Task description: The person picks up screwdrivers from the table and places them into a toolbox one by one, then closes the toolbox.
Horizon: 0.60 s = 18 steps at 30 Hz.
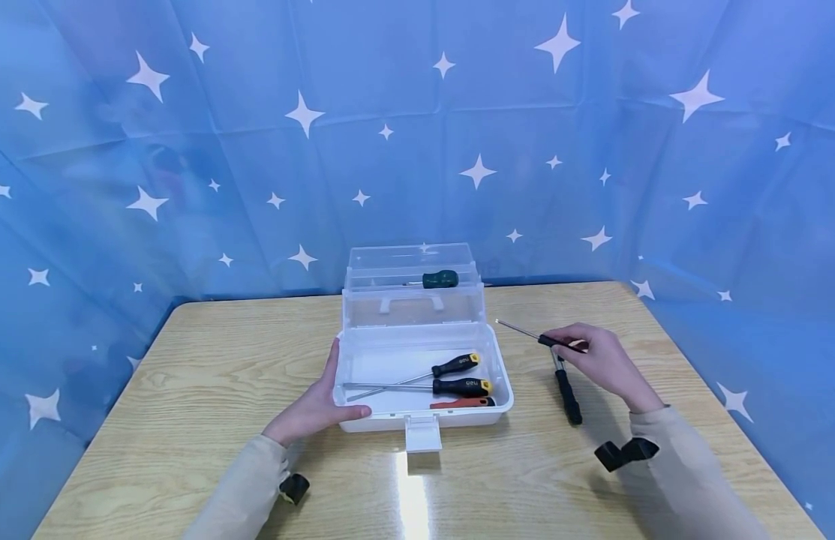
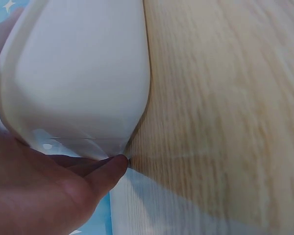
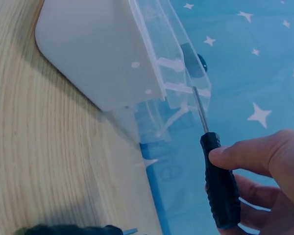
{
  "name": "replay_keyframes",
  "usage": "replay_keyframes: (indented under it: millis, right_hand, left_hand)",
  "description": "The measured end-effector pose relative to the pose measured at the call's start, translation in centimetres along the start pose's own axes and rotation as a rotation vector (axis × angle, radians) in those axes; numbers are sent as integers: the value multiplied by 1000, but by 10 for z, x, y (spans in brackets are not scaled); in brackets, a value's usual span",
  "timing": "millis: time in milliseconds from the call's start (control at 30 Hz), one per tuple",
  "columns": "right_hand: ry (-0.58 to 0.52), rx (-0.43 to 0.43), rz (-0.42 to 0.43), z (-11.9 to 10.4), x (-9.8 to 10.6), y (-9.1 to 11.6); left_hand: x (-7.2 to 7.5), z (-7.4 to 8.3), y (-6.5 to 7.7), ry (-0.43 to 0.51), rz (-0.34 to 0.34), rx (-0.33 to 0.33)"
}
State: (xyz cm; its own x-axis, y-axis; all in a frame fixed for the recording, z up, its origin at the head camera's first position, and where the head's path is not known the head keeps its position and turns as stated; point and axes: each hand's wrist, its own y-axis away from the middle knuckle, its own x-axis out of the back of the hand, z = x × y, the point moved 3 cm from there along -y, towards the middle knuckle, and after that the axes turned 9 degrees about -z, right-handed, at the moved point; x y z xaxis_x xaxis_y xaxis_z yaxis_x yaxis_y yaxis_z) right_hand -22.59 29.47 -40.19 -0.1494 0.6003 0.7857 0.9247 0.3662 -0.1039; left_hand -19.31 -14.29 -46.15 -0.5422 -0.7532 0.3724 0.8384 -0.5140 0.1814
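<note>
My left hand (image 1: 316, 405) grips the left end of a white toolbox (image 1: 373, 424), its thumb at the front corner. In the left wrist view the fingers curl around the white wall (image 2: 83, 68). Above the table, right of the box, my right hand (image 1: 602, 360) pinches a screwdriver (image 3: 220, 181) by its black handle, the metal shaft pointing toward the box. Under that hand another black-handled screwdriver (image 1: 568, 396) lies on the table. Inside the box are two black-and-yellow screwdrivers (image 1: 458, 387) with crossing shafts and a red-handled tool (image 1: 461, 403).
The clear lid (image 1: 413, 307) stands raised at the back, with a dark green screwdriver (image 1: 440, 279) in its upper part. A white latch (image 1: 423, 435) hangs at the box's front. Behind the wooden table (image 1: 241, 360) hangs a blue star-patterned curtain (image 1: 417, 150).
</note>
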Motion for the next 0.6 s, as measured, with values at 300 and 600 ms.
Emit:
replay_keyframes:
  millis: [300, 600]
  right_hand:
    - [-18, 28, -13, -10, -5, -11]
    - [-21, 30, -35, -17, -11, -20]
  left_hand:
    - [0, 0, 0, -11, 5, 21]
    - [0, -1, -1, 1, 4, 12]
